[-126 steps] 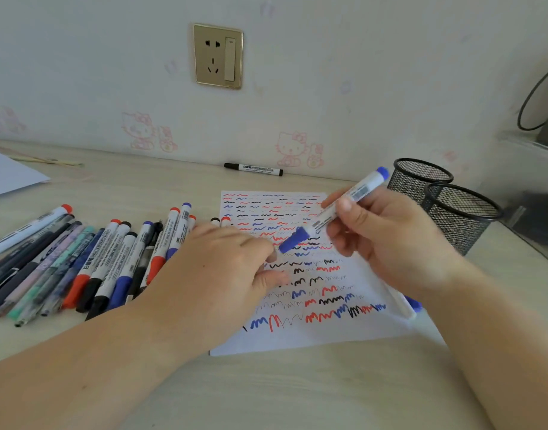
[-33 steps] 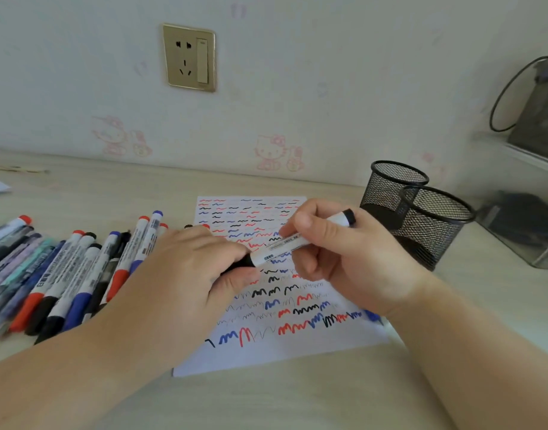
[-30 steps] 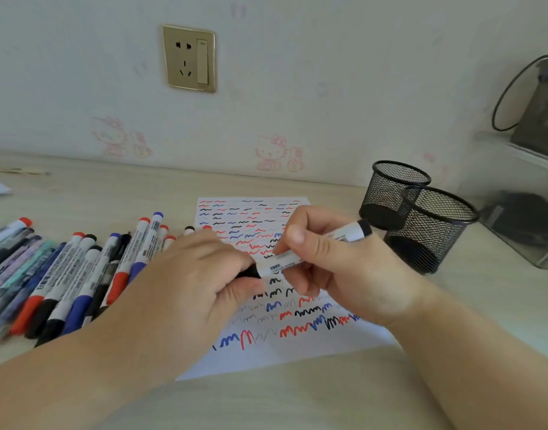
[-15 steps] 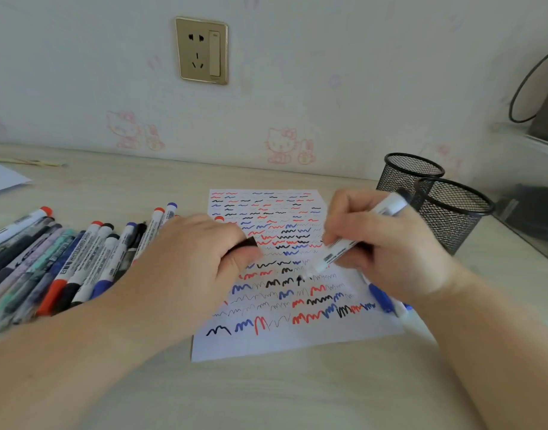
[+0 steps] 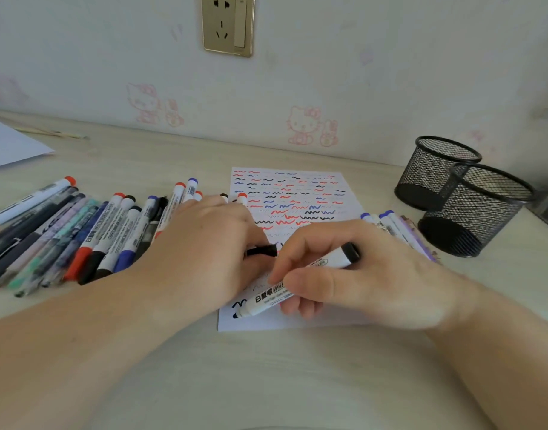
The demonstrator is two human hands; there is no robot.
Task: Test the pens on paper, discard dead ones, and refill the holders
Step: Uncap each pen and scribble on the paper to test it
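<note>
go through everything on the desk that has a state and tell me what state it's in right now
Black marker: uncapped, tip on the paper.
Cap: off, held in left hand.
Right hand: gripping the marker.
Paper: covered in squiggles.
Two mesh holders: upright, look empty.
Markers on the left: lying flat, capped.

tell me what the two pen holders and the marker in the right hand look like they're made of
Pen holders: black wire mesh, most likely metal with a matte coating; you can see through the woven walls, and each has a solid rim.

Marker in the right hand: probably plastic, a smooth white barrel with printed lettering and a black end plug that catches a slight shine.
</note>
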